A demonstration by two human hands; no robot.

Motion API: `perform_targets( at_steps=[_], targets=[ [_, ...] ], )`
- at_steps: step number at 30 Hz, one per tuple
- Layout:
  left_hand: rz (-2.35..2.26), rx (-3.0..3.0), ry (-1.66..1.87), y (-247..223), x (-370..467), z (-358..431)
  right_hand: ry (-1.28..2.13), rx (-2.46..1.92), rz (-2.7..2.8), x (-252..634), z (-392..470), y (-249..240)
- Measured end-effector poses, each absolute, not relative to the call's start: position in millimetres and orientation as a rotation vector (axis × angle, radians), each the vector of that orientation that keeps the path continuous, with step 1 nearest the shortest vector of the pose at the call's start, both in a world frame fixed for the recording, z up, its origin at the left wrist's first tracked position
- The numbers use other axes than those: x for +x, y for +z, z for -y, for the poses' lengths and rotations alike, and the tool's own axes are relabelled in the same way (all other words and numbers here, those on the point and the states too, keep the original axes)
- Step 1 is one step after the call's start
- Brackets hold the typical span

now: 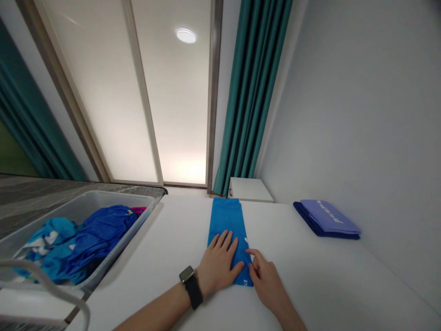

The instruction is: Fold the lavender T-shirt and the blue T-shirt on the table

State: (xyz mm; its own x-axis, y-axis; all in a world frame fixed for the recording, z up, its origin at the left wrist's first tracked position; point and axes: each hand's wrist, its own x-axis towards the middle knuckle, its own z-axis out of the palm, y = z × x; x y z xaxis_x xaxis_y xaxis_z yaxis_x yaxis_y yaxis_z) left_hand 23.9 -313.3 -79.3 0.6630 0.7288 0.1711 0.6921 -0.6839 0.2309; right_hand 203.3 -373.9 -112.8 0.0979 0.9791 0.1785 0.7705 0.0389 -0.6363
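Observation:
A blue garment (227,216), folded into a long narrow strip with bits of white print near its right edge, lies flat on the white table. My left hand (222,262) rests on its lower half, palm down and fingers spread; a dark watch is on that wrist. At the strip's right edge is my right hand (265,276), index finger and thumb held apart with their tips at the cloth, the other fingers curled. Part of the lower left of the strip is hidden under my left hand.
On the left, a clear plastic bin (148,214) holds crumpled blue clothes (99,230). A folded purple and navy stack (327,218) lies at the table's right, near the wall. Beyond the far edge stands a white cabinet (251,188). A pale cable (51,285) curves at lower left.

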Motion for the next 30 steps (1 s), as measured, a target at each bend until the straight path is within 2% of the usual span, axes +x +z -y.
perform_targets(
  at_steps=[5,11,22,30],
  targets=[
    [-1.149,2.744,0.406,-88.6,23.6,314.1,0.57,-1.787,1.737,214.2,359.2,-97.0],
    [-1.126,2.765,0.434,-88.0,23.3,313.4,0.637,-1.728,1.875,222.3,303.5,-70.4],
    [-1.177,2.756,0.465,-87.9,23.9,316.2,0.572,-1.68,1.876,213.3,289.0,-91.4],
    [-1.187,2.764,0.476,-82.2,20.4,316.0,0.661,-1.663,1.884,218.5,293.6,-93.2]
  ],
)
